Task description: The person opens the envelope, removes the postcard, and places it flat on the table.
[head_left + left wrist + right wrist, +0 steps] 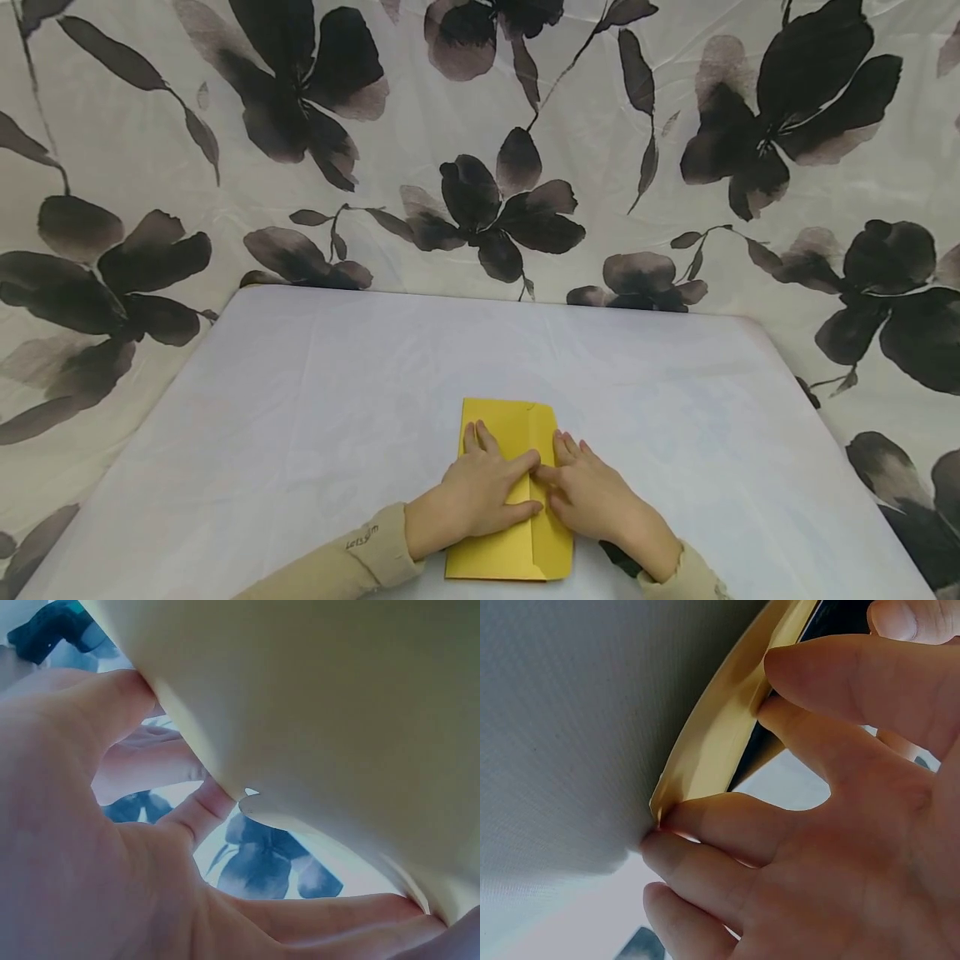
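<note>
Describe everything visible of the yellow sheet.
The yellow sheet looks like paper or thin card: a tall rectangle lying on the white table. A lengthwise line near its right side looks like a fold or flap edge. The left hand rests across it, fingers spread; the right hand touches its right side.

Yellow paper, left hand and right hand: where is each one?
Yellow paper (514, 430): head view, upper part.
Left hand (480, 493): head view, back of the hand.
Right hand (592, 497): head view, back of the hand.

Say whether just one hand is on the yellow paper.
No: the left hand rests on the paper and the right hand touches its right side.
</note>
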### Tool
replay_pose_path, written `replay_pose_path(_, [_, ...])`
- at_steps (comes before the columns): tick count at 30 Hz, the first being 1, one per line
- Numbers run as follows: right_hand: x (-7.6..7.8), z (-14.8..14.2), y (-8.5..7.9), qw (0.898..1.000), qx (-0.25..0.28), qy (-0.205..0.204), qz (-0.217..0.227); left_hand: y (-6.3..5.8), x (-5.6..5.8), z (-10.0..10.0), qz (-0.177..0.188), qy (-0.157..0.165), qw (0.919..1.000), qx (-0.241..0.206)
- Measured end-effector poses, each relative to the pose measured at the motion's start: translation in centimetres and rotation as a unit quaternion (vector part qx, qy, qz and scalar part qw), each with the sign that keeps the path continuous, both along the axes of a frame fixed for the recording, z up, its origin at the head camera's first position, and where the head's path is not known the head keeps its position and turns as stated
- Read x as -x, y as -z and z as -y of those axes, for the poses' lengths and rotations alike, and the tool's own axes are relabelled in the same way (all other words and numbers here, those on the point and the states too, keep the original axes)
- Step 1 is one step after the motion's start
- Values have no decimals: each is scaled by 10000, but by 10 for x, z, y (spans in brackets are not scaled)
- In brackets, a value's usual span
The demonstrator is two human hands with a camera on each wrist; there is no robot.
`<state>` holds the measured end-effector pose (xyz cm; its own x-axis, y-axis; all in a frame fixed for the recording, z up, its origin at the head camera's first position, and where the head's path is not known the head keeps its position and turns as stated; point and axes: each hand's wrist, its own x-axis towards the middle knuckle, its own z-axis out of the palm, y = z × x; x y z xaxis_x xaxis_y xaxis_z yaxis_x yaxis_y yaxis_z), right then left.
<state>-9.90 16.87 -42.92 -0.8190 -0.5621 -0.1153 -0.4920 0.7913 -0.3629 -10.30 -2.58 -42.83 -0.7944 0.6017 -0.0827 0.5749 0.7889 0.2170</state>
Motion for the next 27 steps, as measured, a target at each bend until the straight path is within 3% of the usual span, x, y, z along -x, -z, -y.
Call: replay_pose_path(27, [1,-2,1,9999,41,133,38,-1,0,0,5,47,9998,-186])
